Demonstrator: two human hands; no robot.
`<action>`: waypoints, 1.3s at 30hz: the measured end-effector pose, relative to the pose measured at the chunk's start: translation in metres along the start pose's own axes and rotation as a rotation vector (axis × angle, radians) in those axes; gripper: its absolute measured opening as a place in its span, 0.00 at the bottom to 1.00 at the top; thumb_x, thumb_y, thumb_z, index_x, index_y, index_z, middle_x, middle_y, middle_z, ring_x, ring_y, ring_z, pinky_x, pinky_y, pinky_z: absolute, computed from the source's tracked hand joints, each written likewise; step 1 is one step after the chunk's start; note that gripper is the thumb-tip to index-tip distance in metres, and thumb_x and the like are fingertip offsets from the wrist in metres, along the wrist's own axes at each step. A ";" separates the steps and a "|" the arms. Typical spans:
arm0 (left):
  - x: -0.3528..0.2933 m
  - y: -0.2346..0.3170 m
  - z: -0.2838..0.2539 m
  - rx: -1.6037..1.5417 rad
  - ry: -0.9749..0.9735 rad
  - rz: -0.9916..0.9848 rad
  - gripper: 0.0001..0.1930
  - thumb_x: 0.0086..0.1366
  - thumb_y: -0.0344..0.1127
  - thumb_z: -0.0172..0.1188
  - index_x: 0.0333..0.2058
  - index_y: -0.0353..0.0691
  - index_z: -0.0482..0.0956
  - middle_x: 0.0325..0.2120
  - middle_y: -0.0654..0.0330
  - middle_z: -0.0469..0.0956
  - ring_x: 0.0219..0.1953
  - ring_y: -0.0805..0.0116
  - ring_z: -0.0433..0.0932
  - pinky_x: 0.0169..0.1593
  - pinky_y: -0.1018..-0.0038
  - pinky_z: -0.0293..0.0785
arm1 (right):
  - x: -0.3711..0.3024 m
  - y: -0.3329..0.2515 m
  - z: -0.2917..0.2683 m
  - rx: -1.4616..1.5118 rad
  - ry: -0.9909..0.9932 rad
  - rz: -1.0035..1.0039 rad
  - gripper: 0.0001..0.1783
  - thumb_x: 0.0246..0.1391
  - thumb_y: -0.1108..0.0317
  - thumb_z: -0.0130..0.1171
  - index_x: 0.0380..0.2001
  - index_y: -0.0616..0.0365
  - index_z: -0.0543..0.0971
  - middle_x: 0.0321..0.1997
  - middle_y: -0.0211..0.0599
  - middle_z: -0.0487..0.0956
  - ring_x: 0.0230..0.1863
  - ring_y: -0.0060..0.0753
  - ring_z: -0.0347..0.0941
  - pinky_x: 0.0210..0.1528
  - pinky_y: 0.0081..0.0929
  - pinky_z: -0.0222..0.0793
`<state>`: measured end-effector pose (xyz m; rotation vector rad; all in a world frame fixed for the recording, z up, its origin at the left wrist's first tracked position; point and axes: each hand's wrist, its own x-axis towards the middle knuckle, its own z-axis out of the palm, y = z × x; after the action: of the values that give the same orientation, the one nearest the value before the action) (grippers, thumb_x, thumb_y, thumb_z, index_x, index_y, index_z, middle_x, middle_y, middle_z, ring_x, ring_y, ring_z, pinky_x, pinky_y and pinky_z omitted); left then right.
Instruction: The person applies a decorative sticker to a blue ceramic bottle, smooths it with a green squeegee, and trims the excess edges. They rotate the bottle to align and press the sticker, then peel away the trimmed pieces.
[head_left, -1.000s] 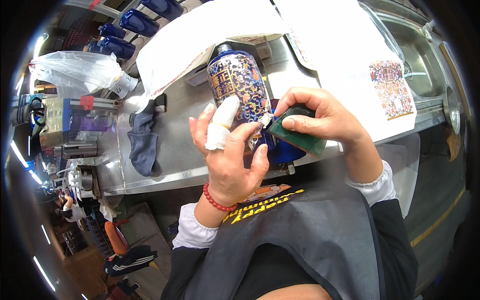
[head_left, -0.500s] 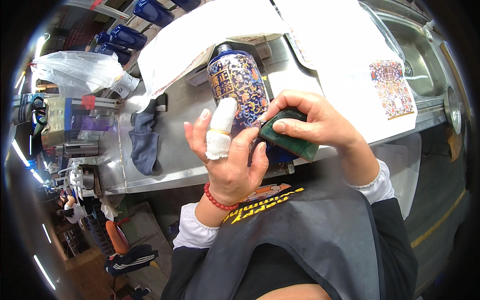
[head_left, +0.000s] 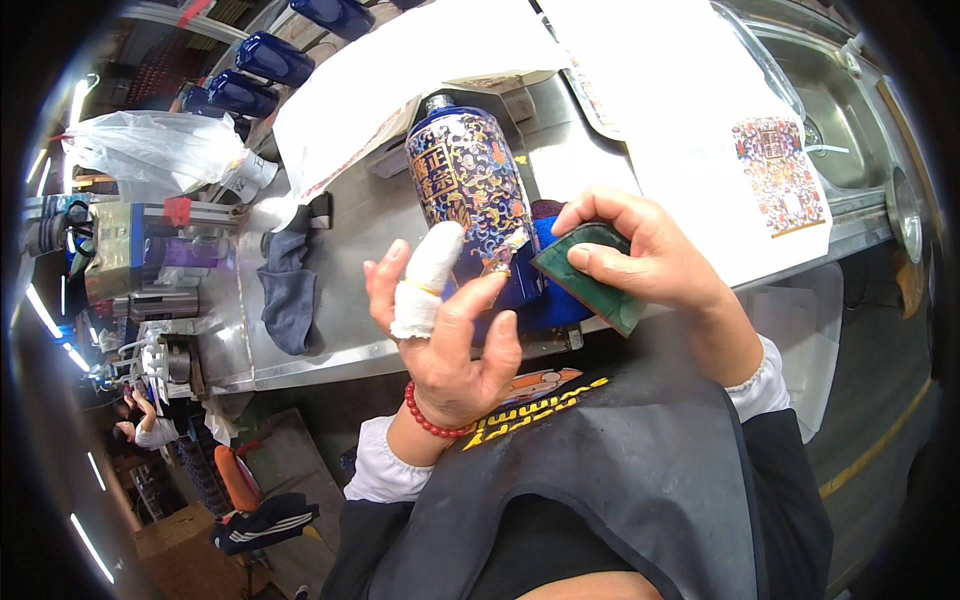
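A patterned bottle [head_left: 485, 175] lies by the surface's near edge [head_left: 320, 368], beyond the splayed left grip [head_left: 450, 360]; the right grip [head_left: 655, 255] pinches a green slab [head_left: 600, 298].

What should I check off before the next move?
1. Green scraper in the right hand: ok, pinched between thumb and fingers.
2. Patterned bottle free of loose bits: not ok, a crumpled scrap shows near its lower end.
3. Left hand touching the bottle: cannot tell; index fingertip overlaps it in view.
4. White finger wrap banded: ok, yellow band around it.
5. Dark cloth away from the bottle: ok, lying to its left.
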<state>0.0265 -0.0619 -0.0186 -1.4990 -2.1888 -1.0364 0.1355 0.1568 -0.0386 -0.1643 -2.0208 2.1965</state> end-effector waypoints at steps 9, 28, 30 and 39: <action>-0.010 -0.004 0.002 0.237 -0.072 0.073 0.20 0.61 0.41 0.63 0.52 0.47 0.87 0.59 0.50 0.76 0.68 0.44 0.57 0.74 0.44 0.36 | 0.014 0.007 0.011 -0.132 -0.018 -0.167 0.13 0.62 0.66 0.64 0.46 0.62 0.79 0.43 0.31 0.80 0.45 0.20 0.74 0.50 0.22 0.72; -0.001 0.016 0.006 0.011 -0.261 0.213 0.20 0.54 0.32 0.66 0.48 0.45 0.87 0.42 0.62 0.85 0.55 0.59 0.77 0.74 0.38 0.33 | -0.031 0.007 -0.008 0.169 0.108 0.152 0.15 0.61 0.67 0.65 0.48 0.61 0.78 0.42 0.28 0.79 0.43 0.17 0.74 0.47 0.18 0.73; -0.001 0.011 0.001 -0.012 -0.180 0.240 0.21 0.53 0.32 0.67 0.48 0.46 0.86 0.43 0.62 0.85 0.57 0.58 0.75 0.74 0.39 0.34 | -0.034 0.010 -0.010 0.154 0.140 0.126 0.15 0.61 0.68 0.65 0.49 0.62 0.78 0.43 0.28 0.79 0.44 0.17 0.75 0.48 0.19 0.72; -0.012 -0.024 0.012 0.230 -0.226 0.075 0.47 0.63 0.43 0.71 0.72 0.28 0.55 0.62 0.36 0.71 0.67 0.40 0.67 0.74 0.45 0.43 | -0.025 0.024 -0.005 -0.117 0.230 -0.189 0.16 0.66 0.79 0.55 0.56 0.63 0.78 0.58 0.42 0.80 0.54 0.28 0.78 0.54 0.25 0.76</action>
<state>0.0116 -0.0666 -0.0431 -1.6415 -2.2877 -0.5916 0.1601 0.1555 -0.0631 -0.2188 -1.9504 1.8567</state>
